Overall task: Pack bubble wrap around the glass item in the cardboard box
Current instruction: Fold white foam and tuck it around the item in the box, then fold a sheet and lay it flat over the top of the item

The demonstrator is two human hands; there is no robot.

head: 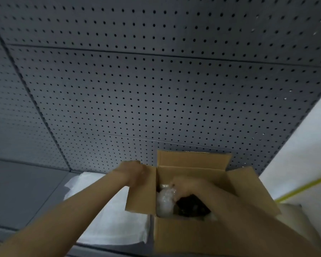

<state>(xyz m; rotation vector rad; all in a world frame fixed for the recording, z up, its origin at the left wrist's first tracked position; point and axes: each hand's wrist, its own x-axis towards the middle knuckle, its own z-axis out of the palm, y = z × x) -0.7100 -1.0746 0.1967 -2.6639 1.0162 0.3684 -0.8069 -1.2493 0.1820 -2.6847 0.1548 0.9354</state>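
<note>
- the bubble wrap (165, 201) sits inside the cardboard box (185, 236), against its left wall, bunched into a pale upright wad; its long axis runs from the box floor up toward the opening, the narrower top end pointing at the far wall.
- a dark shape (191, 206) lies just right of the wrap, low in the box; it is too blurred for me to say whether it is the glass item or which way it points.
- my right hand (183, 188) reaches down into the box from the near right, fingers curled on the upper right side of the wrap, gripping it.
- my left hand (132, 168) is at the top edge of the left flap (141, 193), fingers bent over that edge and holding it; the flap stands up and leans outward.
- the far flap (193, 158) stands upright, and the right flap (248, 184) splays outward.
- the box stands on a grey surface (17, 191), with a white folded sheet (115, 219) just left of it, partly under my left forearm.
- a grey pegboard wall (137, 80) rises behind, and a white wall with a yellow stripe (304, 188) shows at the right.
</note>
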